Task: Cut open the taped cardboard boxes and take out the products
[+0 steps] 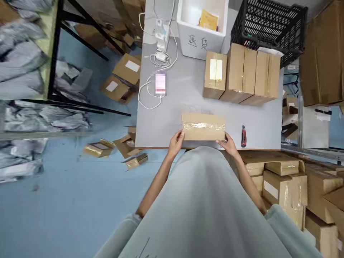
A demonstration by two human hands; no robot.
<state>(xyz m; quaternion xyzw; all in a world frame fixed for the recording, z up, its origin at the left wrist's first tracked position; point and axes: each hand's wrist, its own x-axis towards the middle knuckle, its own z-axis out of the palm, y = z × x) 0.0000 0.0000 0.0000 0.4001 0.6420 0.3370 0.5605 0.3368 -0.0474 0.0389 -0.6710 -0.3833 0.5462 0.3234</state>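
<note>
A long cardboard box [203, 135] with shiny clear tape along it is at the front edge of the table, between my two hands. My left hand [176, 142] grips its left end, thumb on top near the corner. At the opposite end my right hand [228, 144] holds the box by its right side, fingers closed on the edge. To the right of that hand a red and black utility knife [243, 137] lies on the table. The undersides of the box and the fingertips beneath it are hidden.
Three taped cartons [236, 73] stand at the table's back right, before a black plastic crate [268, 27]. A white foam bin [201, 41] holds a yellow packet. A phone [160, 84] is on a charging cable. Boxes lie on the floor at left and under the table.
</note>
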